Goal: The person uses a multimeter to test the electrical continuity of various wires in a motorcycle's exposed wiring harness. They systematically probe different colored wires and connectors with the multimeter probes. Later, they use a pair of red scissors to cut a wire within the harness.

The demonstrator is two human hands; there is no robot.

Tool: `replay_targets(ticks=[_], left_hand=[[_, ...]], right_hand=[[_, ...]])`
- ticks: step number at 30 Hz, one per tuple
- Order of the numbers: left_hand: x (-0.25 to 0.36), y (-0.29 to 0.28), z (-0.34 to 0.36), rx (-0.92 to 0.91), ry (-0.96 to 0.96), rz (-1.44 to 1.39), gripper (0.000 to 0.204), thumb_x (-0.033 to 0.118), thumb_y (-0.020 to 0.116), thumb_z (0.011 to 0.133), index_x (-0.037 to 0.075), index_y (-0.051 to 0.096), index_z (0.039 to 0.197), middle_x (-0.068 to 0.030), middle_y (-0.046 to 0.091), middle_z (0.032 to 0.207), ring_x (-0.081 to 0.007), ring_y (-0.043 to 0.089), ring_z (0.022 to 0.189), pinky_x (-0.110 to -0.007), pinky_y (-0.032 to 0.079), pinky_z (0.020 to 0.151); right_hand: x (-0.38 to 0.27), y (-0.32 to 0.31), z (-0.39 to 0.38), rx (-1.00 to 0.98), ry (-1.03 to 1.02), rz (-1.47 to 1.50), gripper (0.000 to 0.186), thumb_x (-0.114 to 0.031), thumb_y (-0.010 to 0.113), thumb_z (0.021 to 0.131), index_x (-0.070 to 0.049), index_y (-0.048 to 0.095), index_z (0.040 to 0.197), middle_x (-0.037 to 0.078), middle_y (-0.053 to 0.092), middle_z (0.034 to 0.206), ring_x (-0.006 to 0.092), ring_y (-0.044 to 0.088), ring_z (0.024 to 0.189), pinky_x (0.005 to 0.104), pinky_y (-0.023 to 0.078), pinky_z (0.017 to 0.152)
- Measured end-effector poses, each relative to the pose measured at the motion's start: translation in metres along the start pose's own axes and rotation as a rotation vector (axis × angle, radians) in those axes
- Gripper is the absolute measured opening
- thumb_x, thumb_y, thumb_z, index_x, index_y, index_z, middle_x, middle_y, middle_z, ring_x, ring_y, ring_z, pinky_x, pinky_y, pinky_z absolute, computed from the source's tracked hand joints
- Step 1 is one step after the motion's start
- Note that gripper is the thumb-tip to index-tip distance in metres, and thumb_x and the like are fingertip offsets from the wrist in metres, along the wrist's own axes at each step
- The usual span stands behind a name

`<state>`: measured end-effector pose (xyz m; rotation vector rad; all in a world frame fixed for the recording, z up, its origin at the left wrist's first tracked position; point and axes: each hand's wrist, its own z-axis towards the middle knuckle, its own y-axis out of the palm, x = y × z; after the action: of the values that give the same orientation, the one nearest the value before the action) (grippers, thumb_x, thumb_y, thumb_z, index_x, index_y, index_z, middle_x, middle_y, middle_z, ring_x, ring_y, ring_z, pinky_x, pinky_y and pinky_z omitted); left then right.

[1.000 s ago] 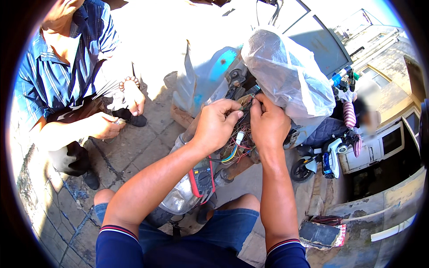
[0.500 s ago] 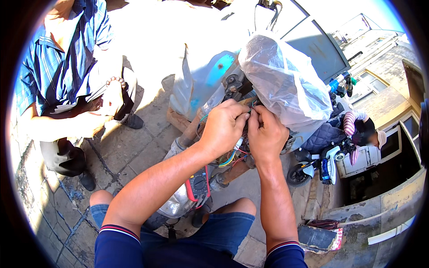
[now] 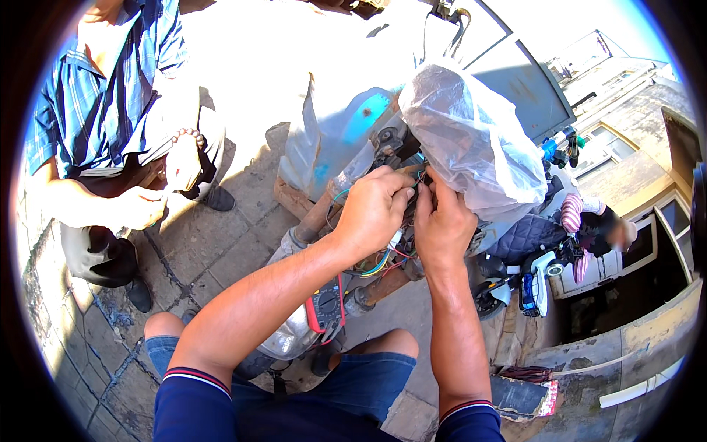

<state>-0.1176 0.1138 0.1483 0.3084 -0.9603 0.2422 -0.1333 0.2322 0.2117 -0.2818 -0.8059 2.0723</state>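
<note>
My left hand (image 3: 374, 210) and my right hand (image 3: 445, 221) meet in front of the stripped front end of a vehicle. Both are closed in a pinch, fingertips close together on thin wires (image 3: 420, 175); my fingers partly hide them. Below hangs a bundle of coloured wires (image 3: 379, 264), blue, yellow and red, with a white connector (image 3: 396, 239). Beyond my right hand, a clear plastic bag (image 3: 479, 140) covers a bulky part. Rusty fork tubes (image 3: 387, 286) show around my hands. A red multimeter (image 3: 326, 303) with a dark dial rests below my left wrist.
A person in a blue plaid shirt (image 3: 110, 96) sits at the left, hands together. Torn plastic with a blue patch (image 3: 361, 118) stands behind the fork. Another person with striped sleeves (image 3: 572, 214) is by a blue-and-white scooter (image 3: 541, 283) at the right. Paving (image 3: 199, 243) lies below.
My hands stay at the wires, with the right fingers slightly shifted. The view has moved a little. The seated person's hand at the left has moved slightly.
</note>
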Motion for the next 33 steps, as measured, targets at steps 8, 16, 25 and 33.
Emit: replay_targets(ticks=[8, 16, 25, 33], left_hand=[[0.0, 0.003, 0.003, 0.011, 0.009, 0.016, 0.014, 0.003, 0.068, 0.09, -0.005, 0.072, 0.101, -0.0175, 0.068, 0.092, -0.033, 0.067, 0.089, -0.04, 0.052, 0.081], [0.001, 0.006, 0.002, 0.049, 0.001, -0.034, 0.014, 0.001, 0.069, 0.089, -0.003, 0.073, 0.102, -0.0155, 0.068, 0.091, -0.0294, 0.068, 0.086, -0.038, 0.053, 0.078], [0.0, 0.011, 0.0, 0.063, 0.032, -0.075, 0.016, -0.002, 0.068, 0.088, -0.002, 0.074, 0.103, -0.0138, 0.068, 0.089, -0.0266, 0.067, 0.086, -0.036, 0.052, 0.079], [0.0, 0.009, 0.001, 0.058, 0.007, -0.098, 0.015, -0.003, 0.07, 0.087, -0.003, 0.074, 0.101, -0.014, 0.068, 0.09, -0.027, 0.067, 0.088, -0.036, 0.052, 0.08]], right_hand=[[0.006, -0.006, 0.006, -0.032, -0.074, 0.004, 0.017, -0.007, 0.072, 0.089, -0.007, 0.074, 0.106, 0.018, 0.072, 0.093, 0.0397, 0.07, 0.087, 0.0453, 0.055, 0.077], [-0.002, -0.012, 0.01, -0.146, 0.042, 0.029, 0.013, -0.014, 0.067, 0.095, -0.002, 0.07, 0.099, 0.022, 0.07, 0.091, 0.0444, 0.068, 0.085, 0.0494, 0.053, 0.075], [-0.005, -0.014, 0.023, -0.368, 0.252, -0.03, 0.026, -0.024, 0.054, 0.1, -0.003, 0.068, 0.106, 0.025, 0.07, 0.101, 0.0476, 0.066, 0.093, 0.0573, 0.051, 0.082], [0.005, -0.011, 0.005, -0.182, 0.121, -0.027, 0.02, -0.004, 0.059, 0.095, -0.001, 0.066, 0.114, 0.022, 0.071, 0.097, 0.0422, 0.069, 0.089, 0.0466, 0.054, 0.077]])
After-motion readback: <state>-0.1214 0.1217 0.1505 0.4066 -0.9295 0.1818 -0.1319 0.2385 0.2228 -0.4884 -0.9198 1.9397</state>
